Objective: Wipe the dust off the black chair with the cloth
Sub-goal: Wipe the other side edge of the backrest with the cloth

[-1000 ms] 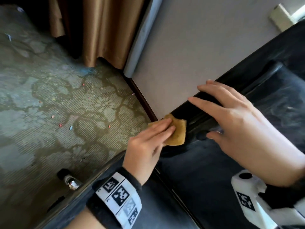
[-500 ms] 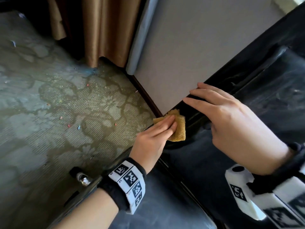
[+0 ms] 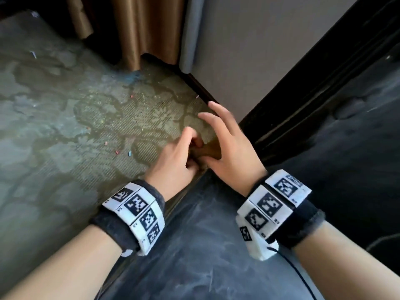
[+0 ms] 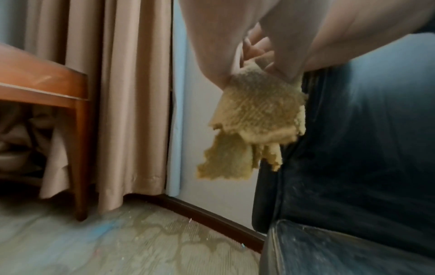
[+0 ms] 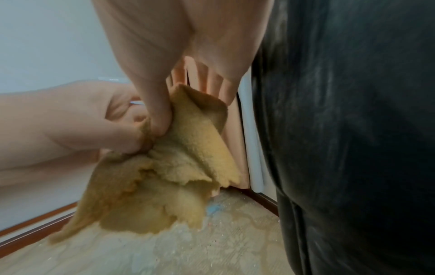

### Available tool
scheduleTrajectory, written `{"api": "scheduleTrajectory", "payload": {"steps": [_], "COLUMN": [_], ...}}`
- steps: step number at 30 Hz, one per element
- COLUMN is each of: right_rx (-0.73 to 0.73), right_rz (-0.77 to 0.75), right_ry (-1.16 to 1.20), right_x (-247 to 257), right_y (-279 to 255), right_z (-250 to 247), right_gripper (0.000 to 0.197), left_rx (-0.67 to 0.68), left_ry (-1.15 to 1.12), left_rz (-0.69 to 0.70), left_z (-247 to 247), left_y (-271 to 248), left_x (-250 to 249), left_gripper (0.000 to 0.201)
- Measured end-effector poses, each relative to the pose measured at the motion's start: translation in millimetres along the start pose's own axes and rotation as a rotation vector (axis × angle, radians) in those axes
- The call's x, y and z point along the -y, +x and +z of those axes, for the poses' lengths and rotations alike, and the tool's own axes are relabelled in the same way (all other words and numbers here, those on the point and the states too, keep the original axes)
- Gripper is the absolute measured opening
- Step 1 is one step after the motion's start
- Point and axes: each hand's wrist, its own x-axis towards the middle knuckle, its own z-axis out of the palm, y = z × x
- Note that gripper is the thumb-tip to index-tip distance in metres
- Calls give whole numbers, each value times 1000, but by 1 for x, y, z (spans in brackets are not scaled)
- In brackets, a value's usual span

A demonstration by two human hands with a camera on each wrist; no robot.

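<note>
The yellow cloth hangs bunched between both hands, off the left edge of the dusty black chair and above the carpet. My left hand grips the cloth's top with curled fingers. My right hand pinches a fold of it with the thumb, its long fingers stretched forward. In the left wrist view the cloth dangles beside the chair's backrest. The right wrist view shows the right thumb pushed into the cloth, the left hand gripping beside it, and the chair to the right.
Patterned carpet with small coloured crumbs lies left of the chair. A brown curtain and a grey wall with dark skirting stand behind. A wooden table is off to the left. A thin black cable trails from the right wristband.
The left hand lifted the cloth off the chair's corner and out over the carpet. The right hand left the backrest edge and came across to take hold of the cloth too.
</note>
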Motion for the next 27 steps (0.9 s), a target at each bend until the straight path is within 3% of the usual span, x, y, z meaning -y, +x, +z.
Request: {"api": "scheduleTrajectory", "payload": {"steps": [3,6,8,13,17,20,22,25,27], "right_rx": [40,47,39,189,357,479,494,479,427], "right_rz": [-8,31,13,-15,85,116,191,361,338], "right_ry": [25,43,48,-68,-230,-423,-483,-430,-372], "right_x": [-9,-27,-36,-49,-66,-71,-72,-73,-67], "right_y": [11,14,11,-1,3,10,15,9,-4], "right_z": [21,49,67,104,106,117,125,135,145], "right_gripper": [31,21,19,35,57,46,36,37,45], "left_rx": [7,86,90,-69,5,71,114,213,247], "left_ry": [-67,18,135,290,248,217,193,211,184], "left_rz": [-51,-116,-145,-24,15,-10,-24,-86,-118], "left_z": [7,18,21,26,46,58,65,72,73], "left_y": [2,0,0,10,17,19,14,1,-8], "left_x": [19,46,64,96,97,94,95,103,105], "left_gripper": [49,61,58,30,32,33,34,37,33]}}
